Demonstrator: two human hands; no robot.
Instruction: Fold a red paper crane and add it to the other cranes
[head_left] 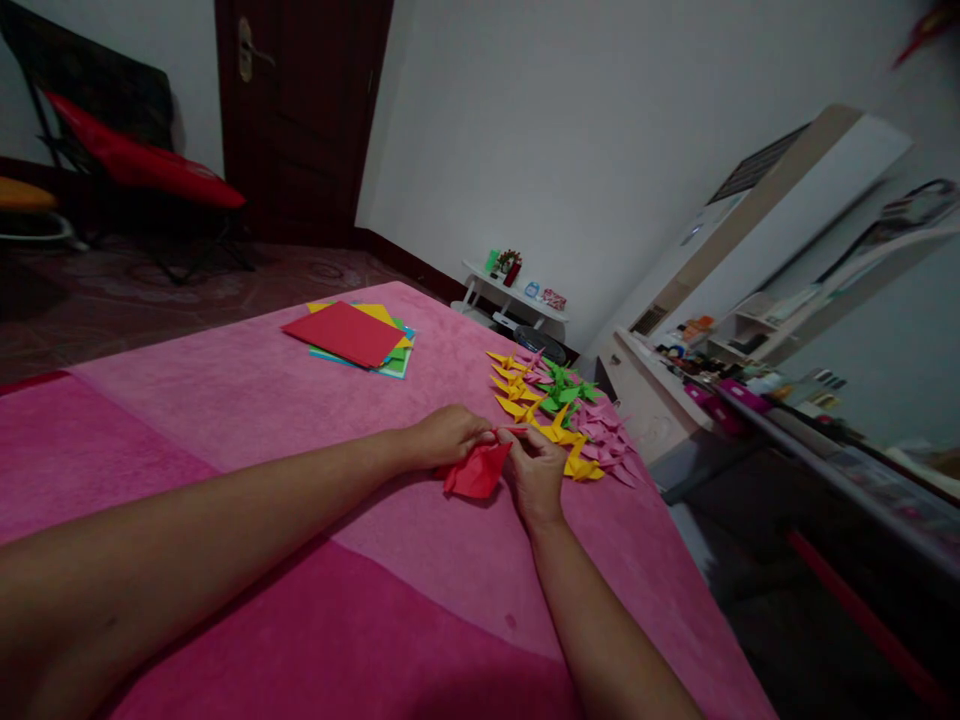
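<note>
A partly folded red paper lies on the pink cloth between my hands. My left hand pinches its upper edge with the fingers closed. My right hand grips the paper's right side, fingers curled and pressed on it. Just beyond my hands lies a group of finished folded paper cranes in yellow, green and pink. A stack of flat coloured paper sheets, red on top, sits further back on the cloth.
The pink surface ends at a right edge with dark floor below. A white cabinet and cluttered shelf stand to the right. A small white side table, a dark door and a chair with a red cushion are behind.
</note>
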